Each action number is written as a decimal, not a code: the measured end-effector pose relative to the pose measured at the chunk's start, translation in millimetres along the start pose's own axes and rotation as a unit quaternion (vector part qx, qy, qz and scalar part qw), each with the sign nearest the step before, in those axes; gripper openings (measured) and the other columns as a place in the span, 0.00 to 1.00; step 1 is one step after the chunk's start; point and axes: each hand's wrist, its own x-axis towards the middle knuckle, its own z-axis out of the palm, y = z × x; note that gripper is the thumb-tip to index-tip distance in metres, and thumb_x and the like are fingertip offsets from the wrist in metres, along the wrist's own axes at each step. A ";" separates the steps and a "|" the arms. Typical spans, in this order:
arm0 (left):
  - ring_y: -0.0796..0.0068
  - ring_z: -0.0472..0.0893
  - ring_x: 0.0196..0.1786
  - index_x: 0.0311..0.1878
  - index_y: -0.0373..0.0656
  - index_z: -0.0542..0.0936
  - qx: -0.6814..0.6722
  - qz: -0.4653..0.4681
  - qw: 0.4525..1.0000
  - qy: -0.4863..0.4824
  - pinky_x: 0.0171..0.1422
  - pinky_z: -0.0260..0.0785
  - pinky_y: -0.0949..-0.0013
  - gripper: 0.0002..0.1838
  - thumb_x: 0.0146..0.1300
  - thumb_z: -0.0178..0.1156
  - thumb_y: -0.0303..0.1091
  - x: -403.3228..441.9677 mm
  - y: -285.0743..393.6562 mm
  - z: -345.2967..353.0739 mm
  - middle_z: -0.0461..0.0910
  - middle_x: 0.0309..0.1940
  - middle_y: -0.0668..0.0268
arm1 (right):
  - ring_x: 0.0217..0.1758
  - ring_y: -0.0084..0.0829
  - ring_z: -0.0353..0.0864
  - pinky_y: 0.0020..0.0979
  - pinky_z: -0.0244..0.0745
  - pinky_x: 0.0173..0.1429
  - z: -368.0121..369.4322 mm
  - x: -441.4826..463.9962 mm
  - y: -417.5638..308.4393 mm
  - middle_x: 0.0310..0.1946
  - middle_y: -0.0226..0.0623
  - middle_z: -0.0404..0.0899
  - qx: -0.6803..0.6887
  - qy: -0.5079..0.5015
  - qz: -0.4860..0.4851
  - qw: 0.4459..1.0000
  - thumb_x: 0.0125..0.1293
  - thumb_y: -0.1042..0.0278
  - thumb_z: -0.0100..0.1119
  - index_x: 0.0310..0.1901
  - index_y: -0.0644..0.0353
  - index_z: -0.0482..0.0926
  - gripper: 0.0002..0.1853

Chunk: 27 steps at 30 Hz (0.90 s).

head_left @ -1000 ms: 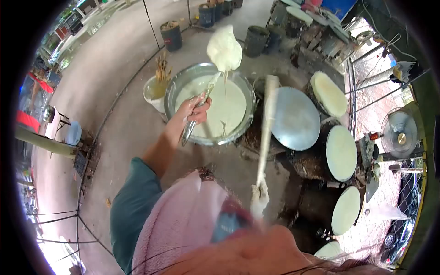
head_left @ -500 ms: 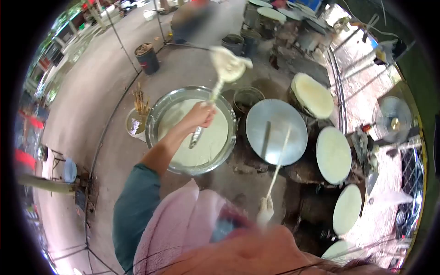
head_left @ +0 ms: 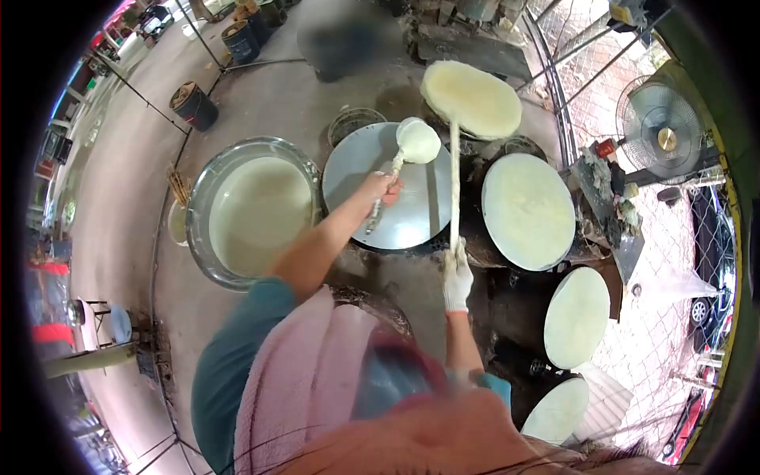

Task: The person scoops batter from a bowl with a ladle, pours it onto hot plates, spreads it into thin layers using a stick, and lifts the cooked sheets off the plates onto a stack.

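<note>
On my feed, the metal basin (head_left: 200, 229) of pale batter (head_left: 260, 207) stands beside the bare round plate (head_left: 348, 168); a coated plate (head_left: 475, 96) lies beyond. My gloved right hand (head_left: 457, 279) grips the long stick (head_left: 455, 182); my bare left hand (head_left: 383, 188) clasps the batter-laden ladle (head_left: 418, 142), over the bare round plate.

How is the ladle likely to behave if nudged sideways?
The ladle probably feels head-heavy: pale batter coats its far end, beyond the left hand. That batter looks wet, so it may drip. The smeared handle could be slippery.
</note>
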 end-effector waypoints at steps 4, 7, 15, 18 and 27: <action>0.77 0.70 0.18 0.35 0.35 0.74 0.115 0.081 0.979 0.148 0.22 0.64 0.70 0.13 0.68 0.53 0.38 46.0 -58.5 24.4 0.70 0.19 0.67 | 0.49 0.34 0.82 0.35 0.75 0.53 10.6 22.4 -13.4 0.50 0.42 0.82 -0.373 -0.080 0.138 0.914 0.68 0.60 0.57 0.66 0.57 0.68 0.27; 0.69 0.77 0.23 0.38 0.33 0.74 0.292 0.017 0.927 0.235 0.28 0.71 0.63 0.16 0.66 0.55 0.40 36.4 -42.8 19.7 0.76 0.22 0.58 | 0.38 0.32 0.83 0.34 0.77 0.46 3.6 22.0 45.2 0.40 0.39 0.85 -0.131 0.029 -0.069 0.989 0.68 0.59 0.56 0.62 0.60 0.72 0.23; 0.46 0.79 0.33 0.51 0.32 0.72 0.361 0.278 0.839 0.298 0.39 0.70 0.55 0.19 0.67 0.53 0.40 -4.9 -19.6 -51.3 0.79 0.29 0.47 | 0.27 0.19 0.72 0.20 0.66 0.29 87.4 57.4 40.3 0.31 0.28 0.77 0.124 -0.106 0.193 0.968 0.69 0.66 0.55 0.51 0.65 0.77 0.13; 0.46 0.79 0.32 0.52 0.31 0.70 0.360 0.315 0.833 0.280 0.37 0.68 0.53 0.21 0.68 0.53 0.42 -43.5 18.3 -80.5 0.77 0.27 0.45 | 0.24 0.21 0.75 0.22 0.67 0.23 70.2 50.2 -13.4 0.32 0.33 0.79 0.142 -0.082 0.094 0.982 0.69 0.68 0.52 0.49 0.65 0.77 0.12; 0.44 0.79 0.44 0.51 0.31 0.73 0.357 0.202 0.854 0.322 0.49 0.70 0.52 0.24 0.65 0.57 0.45 -87.6 -12.9 -166.8 0.79 0.38 0.42 | 0.28 0.16 0.74 0.20 0.70 0.29 88.2 84.5 -14.8 0.31 0.28 0.79 -0.063 -0.176 0.105 0.977 0.70 0.68 0.54 0.56 0.63 0.77 0.15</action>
